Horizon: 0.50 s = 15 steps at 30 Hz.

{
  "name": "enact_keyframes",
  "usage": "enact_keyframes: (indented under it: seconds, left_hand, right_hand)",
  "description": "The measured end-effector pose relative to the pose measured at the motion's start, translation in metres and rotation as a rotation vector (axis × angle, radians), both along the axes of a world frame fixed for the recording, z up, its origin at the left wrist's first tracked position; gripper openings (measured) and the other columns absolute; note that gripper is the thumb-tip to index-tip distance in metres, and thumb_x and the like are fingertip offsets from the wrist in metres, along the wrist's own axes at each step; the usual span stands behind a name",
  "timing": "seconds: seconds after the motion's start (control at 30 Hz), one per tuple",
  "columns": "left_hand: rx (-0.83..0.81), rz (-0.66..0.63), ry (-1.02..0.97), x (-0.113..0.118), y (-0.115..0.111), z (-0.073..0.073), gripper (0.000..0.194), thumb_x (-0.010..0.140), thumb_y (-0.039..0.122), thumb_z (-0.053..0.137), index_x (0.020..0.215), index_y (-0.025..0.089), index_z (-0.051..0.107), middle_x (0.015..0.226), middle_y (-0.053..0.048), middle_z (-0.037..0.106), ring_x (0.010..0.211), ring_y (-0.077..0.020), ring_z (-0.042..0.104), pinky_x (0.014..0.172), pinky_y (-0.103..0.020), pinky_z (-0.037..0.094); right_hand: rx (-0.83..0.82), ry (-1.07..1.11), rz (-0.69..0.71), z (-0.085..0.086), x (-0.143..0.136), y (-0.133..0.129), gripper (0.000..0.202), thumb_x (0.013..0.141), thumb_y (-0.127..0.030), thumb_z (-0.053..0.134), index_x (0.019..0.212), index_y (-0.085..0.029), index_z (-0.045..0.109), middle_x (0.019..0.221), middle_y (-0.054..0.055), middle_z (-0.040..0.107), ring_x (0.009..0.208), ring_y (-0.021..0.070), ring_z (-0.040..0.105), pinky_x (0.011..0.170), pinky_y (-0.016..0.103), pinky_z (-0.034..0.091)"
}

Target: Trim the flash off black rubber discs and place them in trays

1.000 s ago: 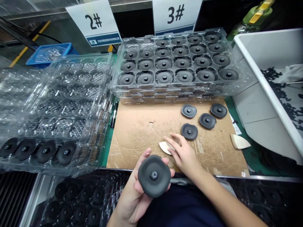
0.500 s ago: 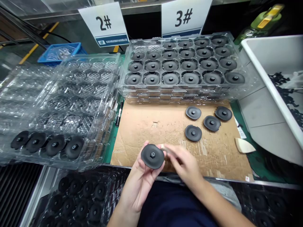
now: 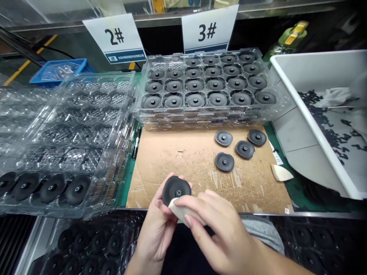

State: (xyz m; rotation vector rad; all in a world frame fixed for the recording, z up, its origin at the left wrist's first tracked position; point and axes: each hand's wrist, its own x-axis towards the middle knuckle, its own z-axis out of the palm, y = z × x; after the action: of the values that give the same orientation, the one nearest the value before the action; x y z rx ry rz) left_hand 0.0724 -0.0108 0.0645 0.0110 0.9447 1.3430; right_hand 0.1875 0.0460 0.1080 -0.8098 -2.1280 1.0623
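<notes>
1. Green bench (image 3: 126, 178) carries a scuffed cardboard sheet (image 3: 169, 164).
2. Behind the cardboard sheet, a clear plastic tray (image 3: 206, 111) tops a stack, black dished discs (image 3: 218, 100) filling most pockets.
3. Left of the sheet, another clear tray (image 3: 86, 114) holds similar discs (image 3: 51, 189) along its near row.
4. Right of it, a white bin (image 3: 301, 108) holds small black pieces (image 3: 319, 119).
5. Over the sheet's near edge, my left grip (image 3: 160, 219) pinches a matte black disc (image 3: 173, 186); my right grip (image 3: 220, 225) pinches a pale wedge (image 3: 182, 214), its tip against the disc.

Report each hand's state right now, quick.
Left hand: closed, holding a black disc, hub side showing.
Right hand: closed, holding a cream-coloured wedge, its tip at the disc's near edge.
</notes>
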Motion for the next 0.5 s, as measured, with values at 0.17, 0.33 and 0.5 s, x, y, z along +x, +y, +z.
enact_keyframes:
  seconds: [0.17,0.33,0.5]
  left_hand:
    - [0.034,-0.034,0.049,-0.001,0.006,0.006,0.043,0.063,0.025,0.075,0.104,0.026,0.064,0.100,-0.002,0.069,0.099,-0.0196,0.061,0.088,-0.026,0.048]
    - [-0.019,-0.015,0.031,-0.002,0.012,0.010,0.044,0.064,0.019,0.074,0.105,0.031,0.063,0.107,0.001,0.067,0.096,-0.0184,0.063,0.085,-0.025,0.050]
    - [-0.010,-0.033,0.028,0.005,0.018,0.012,0.047,0.060,0.024,0.077,0.105,0.025,0.064,0.093,-0.001,0.071,0.085,-0.0162,0.065,0.082,-0.025,0.050]
  right_hand:
    - [0.156,0.000,-0.101,-0.002,-0.001,0.010,0.029,0.087,-0.012,0.041,0.114,-0.009,0.052,0.103,0.010,0.062,0.087,0.0192,0.056,0.076,0.035,0.042]
    - [0.146,0.066,-0.034,-0.002,0.001,0.006,0.028,0.083,-0.006,0.042,0.109,-0.008,0.053,0.092,0.007,0.065,0.074,0.0150,0.057,0.068,0.031,0.043]
    - [0.135,0.015,-0.104,0.002,-0.004,0.020,0.027,0.087,-0.011,0.040,0.111,-0.008,0.053,0.094,0.009,0.063,0.081,0.0183,0.057,0.073,0.034,0.043]
